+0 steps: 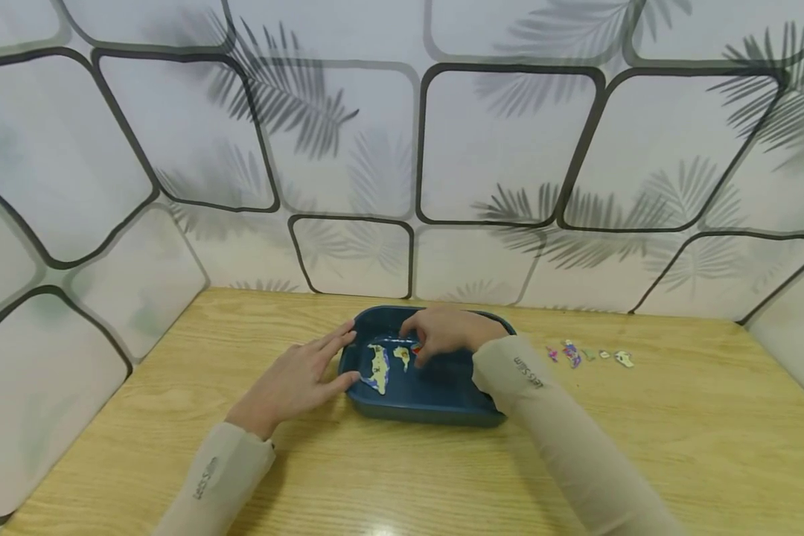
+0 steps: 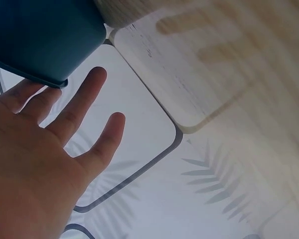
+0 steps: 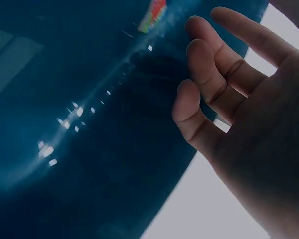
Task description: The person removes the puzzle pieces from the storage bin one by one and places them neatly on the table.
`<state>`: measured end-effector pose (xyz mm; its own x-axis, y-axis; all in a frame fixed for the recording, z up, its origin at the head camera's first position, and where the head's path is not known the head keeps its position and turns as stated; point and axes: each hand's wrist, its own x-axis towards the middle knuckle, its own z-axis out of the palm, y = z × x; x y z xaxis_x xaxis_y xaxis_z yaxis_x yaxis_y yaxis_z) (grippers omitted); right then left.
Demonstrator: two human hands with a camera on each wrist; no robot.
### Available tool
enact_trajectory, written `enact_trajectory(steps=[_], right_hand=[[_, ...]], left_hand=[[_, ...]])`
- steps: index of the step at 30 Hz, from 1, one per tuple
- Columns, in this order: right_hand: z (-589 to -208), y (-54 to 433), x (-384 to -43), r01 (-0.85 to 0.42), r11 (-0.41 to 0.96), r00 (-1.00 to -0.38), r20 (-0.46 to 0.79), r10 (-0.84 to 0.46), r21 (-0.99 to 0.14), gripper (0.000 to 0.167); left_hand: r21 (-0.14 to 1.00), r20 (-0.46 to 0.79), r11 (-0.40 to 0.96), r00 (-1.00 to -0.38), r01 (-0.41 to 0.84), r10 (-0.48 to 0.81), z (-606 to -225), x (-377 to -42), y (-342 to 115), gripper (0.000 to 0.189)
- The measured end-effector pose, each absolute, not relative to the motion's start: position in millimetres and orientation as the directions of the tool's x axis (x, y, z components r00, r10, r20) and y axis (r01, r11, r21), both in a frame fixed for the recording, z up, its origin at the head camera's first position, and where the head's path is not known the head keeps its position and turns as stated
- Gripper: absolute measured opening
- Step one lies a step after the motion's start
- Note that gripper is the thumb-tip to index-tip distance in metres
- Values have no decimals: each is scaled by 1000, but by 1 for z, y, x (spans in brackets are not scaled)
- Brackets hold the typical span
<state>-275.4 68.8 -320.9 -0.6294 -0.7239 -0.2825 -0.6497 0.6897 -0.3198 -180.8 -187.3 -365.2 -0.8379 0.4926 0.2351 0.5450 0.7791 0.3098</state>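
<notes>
A dark blue tray (image 1: 435,409) with raised walls stands on the table. Against its left side rests my left hand (image 1: 301,383), fingers spread and fairly straight at the rim; the left wrist view shows fingertips touching the tray's edge (image 2: 45,79). My right hand (image 1: 445,331) reaches down inside the tray, fingers loosely bent and apart in the right wrist view. Close by its fingertips is a small red and green piece (image 3: 154,15), with a gap between them. A long cream piece with blue edging (image 1: 378,368) and a smaller cream one (image 1: 402,356) lie on the tray bottom.
Right of the tray, several small flat pieces lie in a row on the wooden table (image 1: 388,476), among them a purple and red one (image 1: 572,353) and a cream one (image 1: 623,359). A patterned wall (image 1: 482,149) rises behind the table.
</notes>
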Motion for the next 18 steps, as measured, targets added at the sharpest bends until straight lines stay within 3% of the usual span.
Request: enact_trajectory(steps=[18], right_hand=[[-337,50,-276,-554,804,-692,-416,-590,-217,62]], left_hand=[[328,229,771,-838,545,495,-365,-181,-187,65]])
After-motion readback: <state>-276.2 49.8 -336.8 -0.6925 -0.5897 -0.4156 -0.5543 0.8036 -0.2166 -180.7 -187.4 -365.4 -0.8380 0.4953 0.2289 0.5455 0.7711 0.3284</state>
